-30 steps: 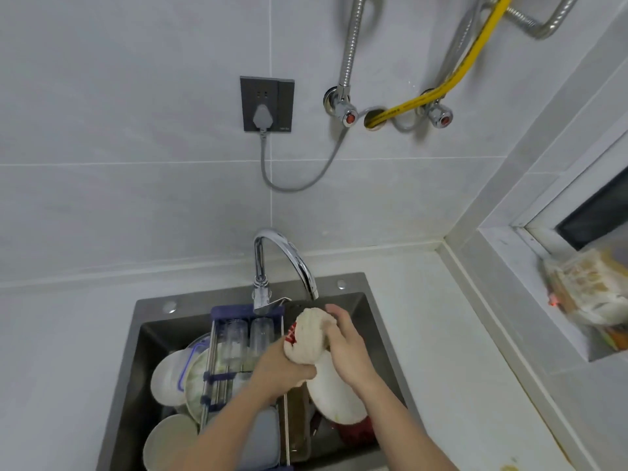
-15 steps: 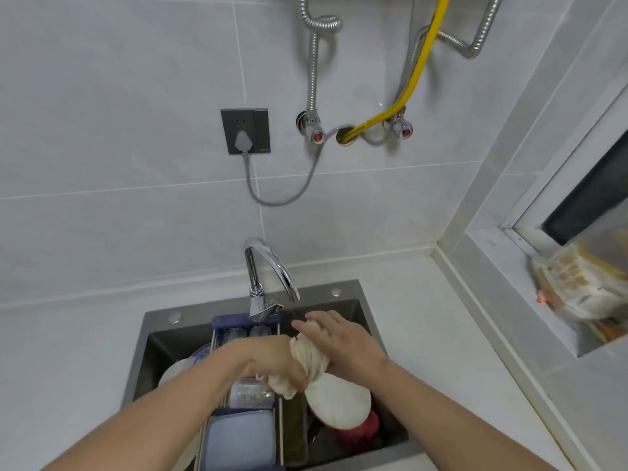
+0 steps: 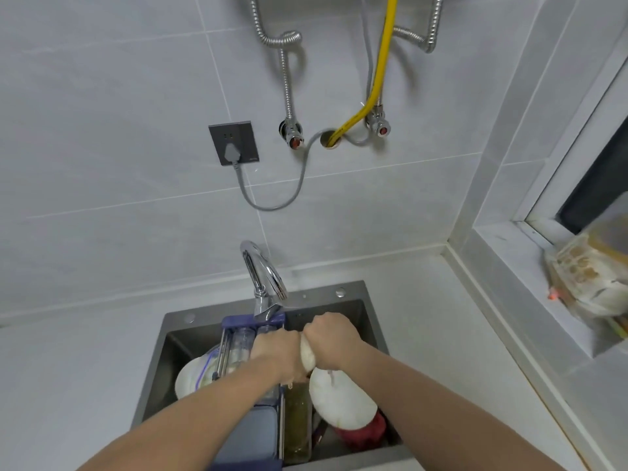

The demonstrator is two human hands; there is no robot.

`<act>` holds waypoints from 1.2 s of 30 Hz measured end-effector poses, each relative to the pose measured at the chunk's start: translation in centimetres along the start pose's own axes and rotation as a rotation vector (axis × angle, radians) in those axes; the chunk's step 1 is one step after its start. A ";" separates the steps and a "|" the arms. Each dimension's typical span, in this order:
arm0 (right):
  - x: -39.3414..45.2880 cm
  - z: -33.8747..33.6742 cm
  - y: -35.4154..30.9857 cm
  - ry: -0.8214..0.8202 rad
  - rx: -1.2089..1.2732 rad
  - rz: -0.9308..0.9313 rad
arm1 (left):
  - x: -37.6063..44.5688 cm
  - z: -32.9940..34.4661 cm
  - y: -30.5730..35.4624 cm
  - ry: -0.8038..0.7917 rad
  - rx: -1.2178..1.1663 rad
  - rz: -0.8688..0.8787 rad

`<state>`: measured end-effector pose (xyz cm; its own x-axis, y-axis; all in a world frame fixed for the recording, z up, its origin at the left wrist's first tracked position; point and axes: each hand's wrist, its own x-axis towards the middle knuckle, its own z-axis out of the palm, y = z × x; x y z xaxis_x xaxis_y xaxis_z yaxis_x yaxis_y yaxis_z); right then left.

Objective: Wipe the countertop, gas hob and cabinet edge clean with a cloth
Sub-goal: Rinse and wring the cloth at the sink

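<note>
Head view: compared with a second ago, the cloth point(image 3: 307, 356) has gone from a rounded bundle held up under the tap point(image 3: 263, 277) to a tight twist squeezed between both fists, and the hands have dropped lower over the sink point(image 3: 372, 321). Both forearms now reach in straighter. Judgement: this is wringing after a rinse, so wiping of the countertop point(image 3: 424, 300) has not resumed; the gas hob and cabinet edge are out of view.

The left hand point(image 3: 277, 355) has its fingers curled round the cloth's left end; the right hand point(image 3: 331, 345) grips the right end, knuckles up. The hands sit nearly touching.

The cloth is off-white, compressed to a short thick roll, mostly hidden by the fists. It hangs above a white plate point(image 3: 341, 401) and a dish rack point(image 3: 251, 334) crowding the basin. A thin trickle appears to fall below it, though this is faint.
</note>
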<state>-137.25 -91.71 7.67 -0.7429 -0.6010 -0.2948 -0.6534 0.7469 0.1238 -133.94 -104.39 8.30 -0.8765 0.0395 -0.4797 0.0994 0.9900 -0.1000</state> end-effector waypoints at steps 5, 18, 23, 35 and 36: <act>0.0 -0.3 0.3 -0.049 0.027 -0.036 | 0.2 1.3 0.2 0.071 0.046 -0.040; -0.2 0.5 0.9 -0.139 0.374 0.135 | 0.3 1.5 0.3 0.182 0.078 0.029; -0.5 0.4 1.6 -0.121 0.436 0.150 | -0.4 1.7 0.5 0.363 0.154 0.096; -2.7 4.0 1.7 0.621 0.247 -0.049 | -0.3 -1.5 -2.4 -0.292 -1.031 0.113; -2.4 3.8 1.9 0.629 0.222 -0.066 | -0.5 -1.6 -2.4 -0.342 -1.027 0.117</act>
<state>-136.17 -87.74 5.04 -0.6898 -0.6488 0.3213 -0.7048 0.7033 -0.0928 -134.54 -106.62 10.15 -0.6941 0.2587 -0.6718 -0.4063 0.6295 0.6623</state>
